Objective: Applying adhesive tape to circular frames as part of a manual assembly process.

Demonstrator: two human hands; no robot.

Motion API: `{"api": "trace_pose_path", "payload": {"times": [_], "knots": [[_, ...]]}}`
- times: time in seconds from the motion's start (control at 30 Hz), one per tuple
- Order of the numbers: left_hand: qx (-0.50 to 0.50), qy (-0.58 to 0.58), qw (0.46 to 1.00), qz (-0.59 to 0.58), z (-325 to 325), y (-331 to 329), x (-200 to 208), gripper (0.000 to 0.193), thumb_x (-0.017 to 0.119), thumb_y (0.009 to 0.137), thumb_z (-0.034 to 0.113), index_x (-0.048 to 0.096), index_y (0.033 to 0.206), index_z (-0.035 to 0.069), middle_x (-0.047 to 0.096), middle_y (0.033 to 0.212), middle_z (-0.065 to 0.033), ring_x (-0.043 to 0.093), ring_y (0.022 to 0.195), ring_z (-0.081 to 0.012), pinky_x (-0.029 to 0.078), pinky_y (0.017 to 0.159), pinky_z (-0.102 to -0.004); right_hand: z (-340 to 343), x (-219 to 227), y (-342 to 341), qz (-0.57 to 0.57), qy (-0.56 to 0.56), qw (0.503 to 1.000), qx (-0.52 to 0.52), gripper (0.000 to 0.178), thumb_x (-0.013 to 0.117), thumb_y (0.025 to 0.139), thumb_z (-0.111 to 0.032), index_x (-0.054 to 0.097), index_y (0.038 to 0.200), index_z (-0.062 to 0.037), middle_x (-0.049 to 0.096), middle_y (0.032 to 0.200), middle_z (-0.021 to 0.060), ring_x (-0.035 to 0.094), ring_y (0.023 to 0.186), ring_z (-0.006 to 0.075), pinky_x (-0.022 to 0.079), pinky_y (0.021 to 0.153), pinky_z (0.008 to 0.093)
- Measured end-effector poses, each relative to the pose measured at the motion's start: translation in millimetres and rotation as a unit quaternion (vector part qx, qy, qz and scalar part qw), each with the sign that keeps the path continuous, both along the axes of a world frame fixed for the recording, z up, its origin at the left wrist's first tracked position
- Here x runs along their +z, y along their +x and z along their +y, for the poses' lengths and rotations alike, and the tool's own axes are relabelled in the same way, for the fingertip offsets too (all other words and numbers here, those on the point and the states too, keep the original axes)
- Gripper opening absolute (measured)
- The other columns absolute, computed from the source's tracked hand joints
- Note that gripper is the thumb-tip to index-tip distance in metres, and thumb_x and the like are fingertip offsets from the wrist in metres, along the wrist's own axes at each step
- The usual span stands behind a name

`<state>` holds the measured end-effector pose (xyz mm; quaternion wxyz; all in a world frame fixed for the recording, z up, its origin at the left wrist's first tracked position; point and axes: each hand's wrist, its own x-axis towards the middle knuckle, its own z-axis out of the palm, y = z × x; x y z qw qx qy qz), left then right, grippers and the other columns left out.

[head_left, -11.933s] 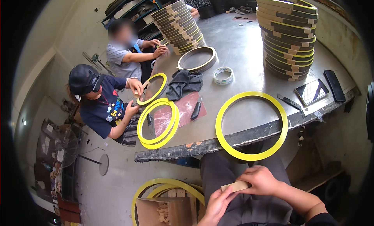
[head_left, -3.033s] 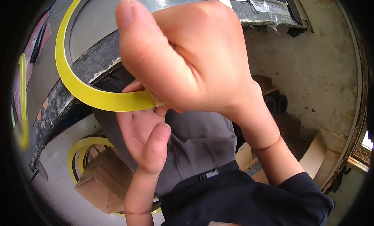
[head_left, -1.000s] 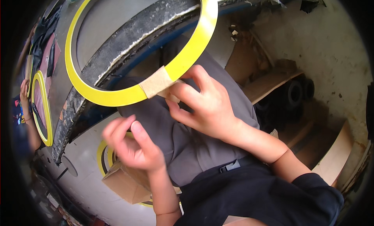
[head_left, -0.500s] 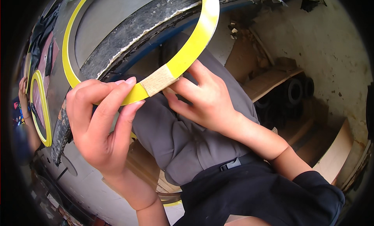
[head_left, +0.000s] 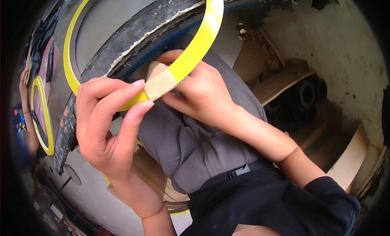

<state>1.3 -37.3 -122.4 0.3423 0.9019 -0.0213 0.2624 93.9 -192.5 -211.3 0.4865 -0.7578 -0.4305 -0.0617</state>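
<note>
Ring (head_left: 203,39) (yellow) lies between left thumb (head_left: 133,121) and fingertips (head_left: 138,84).

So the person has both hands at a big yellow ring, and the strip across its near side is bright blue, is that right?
Not quite: the strip is tan, not blue, as the head view shows. The rest is right: the left hand and the right hand are both at the big yellow ring.

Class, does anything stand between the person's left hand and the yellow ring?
Nothing visible does: the left hand grips the yellow ring directly, just beside the tan strip on it.
</note>
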Motion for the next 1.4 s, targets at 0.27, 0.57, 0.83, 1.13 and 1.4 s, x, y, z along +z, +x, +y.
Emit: {"api": "trace_pose_path", "payload": {"times": [0.27, 0.57, 0.83, 1.13, 1.4], "knots": [[-0.019, 0.138, 0.99, 0.008, -1, -7, 2, 0.036, 0.078, 0.077, 0.0, 0.072, 0.112, -0.004, 0.061, 0.101, -0.0118, 0.059, 0.097, -0.0262, 0.048, 0.088, -0.0391, -14, -4, -3, 0.014, 0.019, 1.0, 0.016, 0.024, 0.076, 0.076, -0.011, 0.068, 0.099, -0.0103, 0.064, 0.101, 0.0084, 0.066, 0.088, 0.0291, 0.056, 0.067, 0.0401], [0.085, 0.135, 0.987, -0.02, -41, 11, -8, 0.033, 0.08, 0.079, 0.002, 0.074, 0.111, 0.002, 0.067, 0.098, -0.0079, 0.062, 0.093, -0.0238, 0.047, 0.086, -0.0338, -18, -1, -8, 0.017, 0.043, 0.999, -0.01, 0.026, 0.076, 0.076, -0.011, 0.068, 0.102, -0.0113, 0.065, 0.103, 0.0087, 0.066, 0.09, 0.0282, 0.056, 0.068, 0.0387], [0.146, 0.117, 0.982, -0.001, -60, 13, -8, 0.025, 0.077, 0.083, 0.002, 0.074, 0.108, 0.003, 0.064, 0.096, -0.0057, 0.058, 0.088, -0.0205, 0.046, 0.08, -0.0325, -17, -3, -17, 0.048, 0.074, 0.996, -0.008, 0.03, 0.075, 0.077, -0.009, 0.068, 0.106, -0.0116, 0.063, 0.103, 0.0078, 0.064, 0.089, 0.0274, 0.055, 0.069, 0.0383], [0.118, 0.17, 0.978, -0.017, -42, 10, -9, 0.027, 0.077, 0.083, 0.002, 0.071, 0.109, -0.001, 0.069, 0.106, -0.0101, 0.062, 0.098, -0.024, 0.048, 0.09, -0.0362, -43, -4, -19, 0.041, 0.032, 0.999, 0.004, 0.034, 0.076, 0.075, -0.008, 0.071, 0.109, -0.0137, 0.063, 0.101, 0.0068, 0.063, 0.086, 0.0258, 0.053, 0.067, 0.0361], [0.032, 0.154, 0.985, -0.064, -19, 2, -19, 0.034, 0.078, 0.082, 0.008, 0.069, 0.114, 0.003, 0.072, 0.1, -0.011, 0.067, 0.087, -0.0267, 0.048, 0.085, -0.0392, -68, 27, -22, 0.027, 0.005, 0.999, 0.035, 0.047, 0.078, 0.067, -0.003, 0.074, 0.113, -0.0112, 0.068, 0.098, 0.0099, 0.064, 0.079, 0.0256, 0.051, 0.067, 0.0333]]}}
